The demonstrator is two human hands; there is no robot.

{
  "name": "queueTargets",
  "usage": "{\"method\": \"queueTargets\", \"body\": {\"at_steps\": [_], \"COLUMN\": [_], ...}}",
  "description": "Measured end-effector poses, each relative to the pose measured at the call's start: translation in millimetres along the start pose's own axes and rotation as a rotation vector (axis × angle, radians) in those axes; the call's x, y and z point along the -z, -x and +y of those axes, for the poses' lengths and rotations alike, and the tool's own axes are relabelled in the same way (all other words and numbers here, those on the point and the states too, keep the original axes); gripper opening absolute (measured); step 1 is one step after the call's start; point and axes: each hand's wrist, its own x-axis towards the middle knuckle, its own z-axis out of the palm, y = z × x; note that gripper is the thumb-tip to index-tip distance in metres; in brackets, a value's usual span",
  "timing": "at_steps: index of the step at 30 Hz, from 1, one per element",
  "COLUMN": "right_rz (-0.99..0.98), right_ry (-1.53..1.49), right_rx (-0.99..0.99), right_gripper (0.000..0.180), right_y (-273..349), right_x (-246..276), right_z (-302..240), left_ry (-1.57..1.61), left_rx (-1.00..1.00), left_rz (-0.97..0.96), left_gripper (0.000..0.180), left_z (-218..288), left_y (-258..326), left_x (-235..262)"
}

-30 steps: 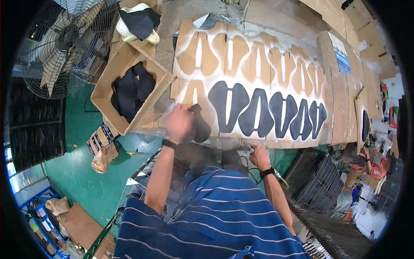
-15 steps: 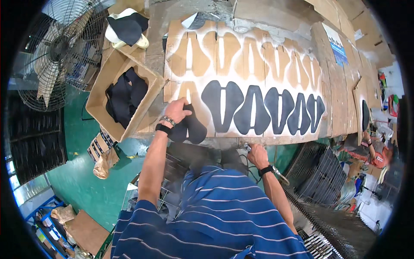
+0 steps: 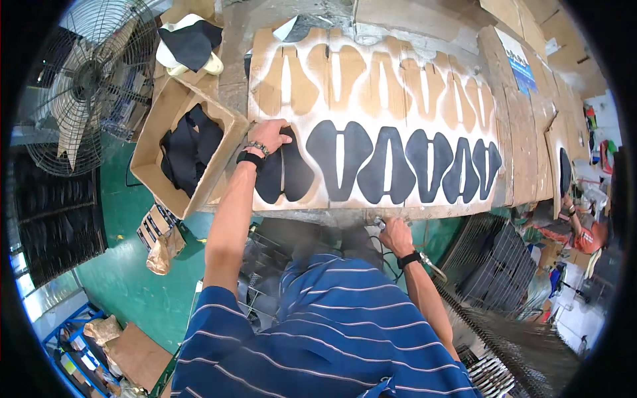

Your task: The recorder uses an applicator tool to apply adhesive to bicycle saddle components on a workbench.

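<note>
A black two-lobed cut piece (image 3: 298,174) with a narrow slit lies at the left end of a row of similar black pieces (image 3: 386,166) on the cardboard sheet (image 3: 378,207). My left hand (image 3: 267,135) pinches its narrow far end, thumb and fingers together. Beyond the row, bare brown shapes of the same outline are ringed by white overspray. Below the front edge of the table, my right hand (image 3: 397,237) is closed round a metal tool that looks like a spray gun (image 3: 379,224), mostly hidden by the fingers. A hose shows by that wrist.
Left of the sheet, an open cardboard box (image 3: 147,156) holds more black pieces. Black and white pieces (image 3: 190,43) lie behind it. A large wire-guarded fan (image 3: 89,83) stands at far left. Wire racks (image 3: 501,272) stand at right, where another person (image 3: 584,232) is partly visible.
My left hand has moved away from me, and the black piece has gone from tilted over the front edge to lying on the sheet in the row. My right hand has hardly moved.
</note>
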Motion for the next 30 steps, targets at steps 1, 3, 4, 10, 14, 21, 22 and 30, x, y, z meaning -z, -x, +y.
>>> {"method": "queueTargets", "body": {"at_steps": [1, 3, 4, 10, 14, 21, 22, 30], "right_rz": [0.001, 0.006, 0.011, 0.019, 0.045, -0.001, -0.006, -0.042], "right_ry": [0.005, 0.004, -0.001, -0.071, -0.040, 0.001, 0.002, -0.032], "right_rx": [-0.002, 0.013, 0.029, -0.030, -0.013, -0.010, -0.014, -0.050], "right_gripper": [0.022, 0.023, 0.023, 0.026, 0.023, 0.023, 0.023, 0.031], "right_y": [-0.6, -2.5, -4.2, -2.5, 0.0, -3.5, -3.0, -2.4], "right_x": [0.4, -1.6, -2.7, -1.8, 1.7, 4.6, 6.3, 3.7], "right_z": [-1.2, -3.2, -5.1, 0.4, -2.0, -6.0, -8.1, -11.4], "left_ry": [0.053, 0.014, -0.007, -0.174, -0.240, -0.114, -0.098, -0.010], "left_rx": [-0.023, 0.009, 0.028, -0.217, -0.132, -0.088, -0.093, -0.083], "left_rz": [0.042, 0.112, 0.148, 0.513, 0.223, 0.395, 0.405, 0.428], "left_gripper": [0.043, 0.044, 0.045, 0.035, 0.028, 0.022, 0.020, 0.019], "left_z": [0.7, -7.7, -13.1, 48.2, 56.9, 44.2, 43.6, 64.6], "left_y": [1.7, 3.5, 5.9, 63.5, 124.2, 136.3, 136.0, 148.6], "left_x": [1.3, -3.5, -5.1, -35.0, -95.4, -123.2, -123.0, -117.0]}}
